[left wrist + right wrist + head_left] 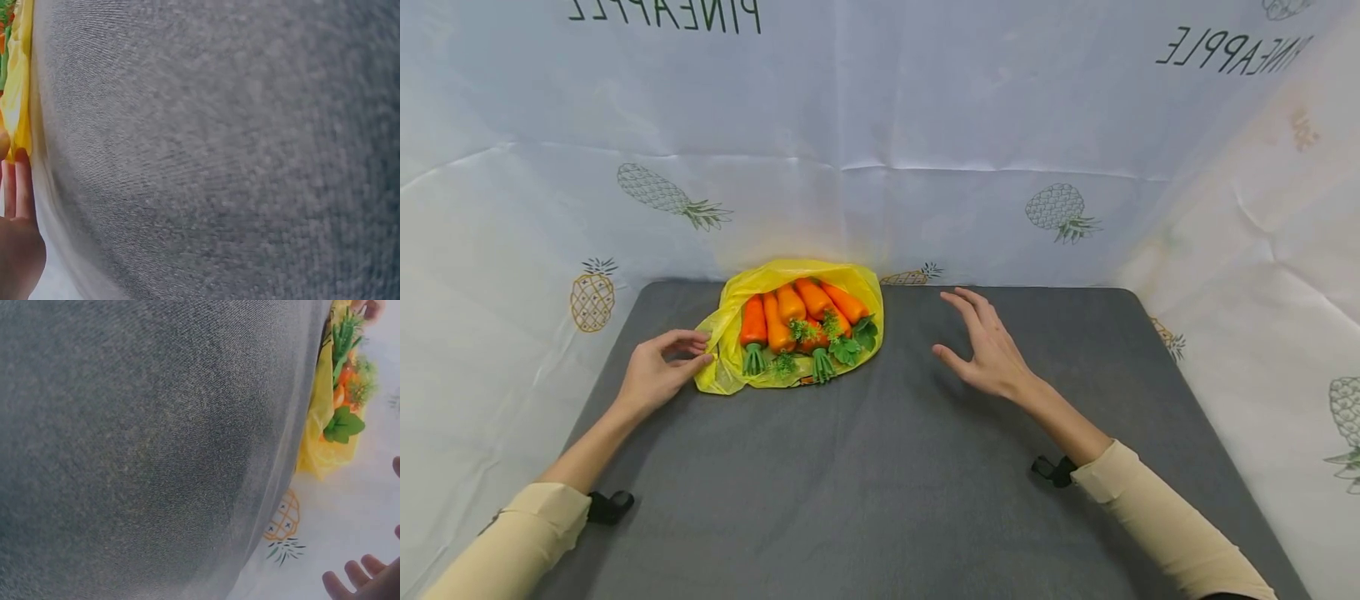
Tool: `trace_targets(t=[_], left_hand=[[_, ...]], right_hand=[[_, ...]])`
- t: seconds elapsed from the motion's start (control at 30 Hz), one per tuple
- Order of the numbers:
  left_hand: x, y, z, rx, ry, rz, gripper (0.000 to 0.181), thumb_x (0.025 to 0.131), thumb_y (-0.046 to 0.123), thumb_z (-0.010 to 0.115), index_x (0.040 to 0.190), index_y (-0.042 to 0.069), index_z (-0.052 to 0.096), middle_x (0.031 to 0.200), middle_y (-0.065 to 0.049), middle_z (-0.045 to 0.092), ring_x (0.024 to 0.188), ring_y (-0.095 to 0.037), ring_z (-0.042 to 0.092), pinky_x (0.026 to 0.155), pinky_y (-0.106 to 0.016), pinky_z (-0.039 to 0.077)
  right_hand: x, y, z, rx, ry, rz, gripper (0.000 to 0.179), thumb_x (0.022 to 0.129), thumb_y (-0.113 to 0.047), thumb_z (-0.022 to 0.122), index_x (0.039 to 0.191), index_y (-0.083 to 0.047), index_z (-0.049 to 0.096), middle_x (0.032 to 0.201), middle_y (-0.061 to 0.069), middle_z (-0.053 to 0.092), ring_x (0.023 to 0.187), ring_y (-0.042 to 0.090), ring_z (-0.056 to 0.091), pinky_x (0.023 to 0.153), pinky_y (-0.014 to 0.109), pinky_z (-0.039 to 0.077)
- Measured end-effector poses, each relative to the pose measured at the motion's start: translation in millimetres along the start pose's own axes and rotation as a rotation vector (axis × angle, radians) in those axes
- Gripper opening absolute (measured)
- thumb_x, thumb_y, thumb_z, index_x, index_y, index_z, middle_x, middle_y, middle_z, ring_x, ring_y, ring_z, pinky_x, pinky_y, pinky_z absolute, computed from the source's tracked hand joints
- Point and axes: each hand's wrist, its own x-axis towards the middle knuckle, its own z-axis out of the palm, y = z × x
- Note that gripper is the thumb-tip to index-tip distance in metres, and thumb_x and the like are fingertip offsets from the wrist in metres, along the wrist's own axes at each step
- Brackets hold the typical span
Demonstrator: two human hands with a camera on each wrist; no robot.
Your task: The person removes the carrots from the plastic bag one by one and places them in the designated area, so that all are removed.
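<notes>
Thumb and fingertips of my left hand (658, 371) pinch the left edge of a yellow plastic bag (727, 321). In the left wrist view, the fingers (24, 187) meet the bag's bright yellow film (19, 106). Several orange carrots (778, 321) with green tops lie in the bag, whose mouth gapes toward me. Leafy greens (846, 350) spill over its front rim at the right. My right hand (988, 350) hovers to the right of the bag, apart from it, fingers spread and holding nothing. Its fingertips show at the lower right of the right wrist view.
A dark grey cloth (880, 492) covers the table, and the bag lies near its far edge. Behind and at both sides hangs a white sheet (925, 100) printed with pineapples. Black straps hang beneath both forearms.
</notes>
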Motion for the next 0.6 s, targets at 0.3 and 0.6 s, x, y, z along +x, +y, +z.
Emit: trace_targets(t=[0.3, 0.6], left_hand=[[-0.1, -6.3, 3.1, -0.042, -0.045, 0.046, 0.040, 0.091, -0.007, 0.083, 0.129, -0.005, 0.073, 0.106, -0.027, 0.078, 0.088, 0.012, 0.068, 0.084, -0.002, 0.054], [-0.9, -8.5, 0.1, -0.026, -0.095, 0.007, 0.031, 0.093, -0.001, 0.084, 0.123, -0.003, 0.076, 0.105, -0.026, 0.080, 0.087, 0.012, 0.069, 0.079, -0.005, 0.056]], right_hand=[[3.4, -3.1, 1.6, 0.004, -0.008, 0.000, 0.086, 0.099, -0.037, 0.078, 0.170, -0.019, 0.034, 0.173, 0.021, 0.034, 0.158, 0.045, 0.037, 0.120, 0.072, 0.040], [16.5, -11.1, 3.0, -0.002, 0.006, -0.048, 0.084, 0.099, -0.038, 0.077, 0.170, -0.020, 0.036, 0.172, 0.019, 0.036, 0.156, 0.043, 0.040, 0.120, 0.070, 0.042]])
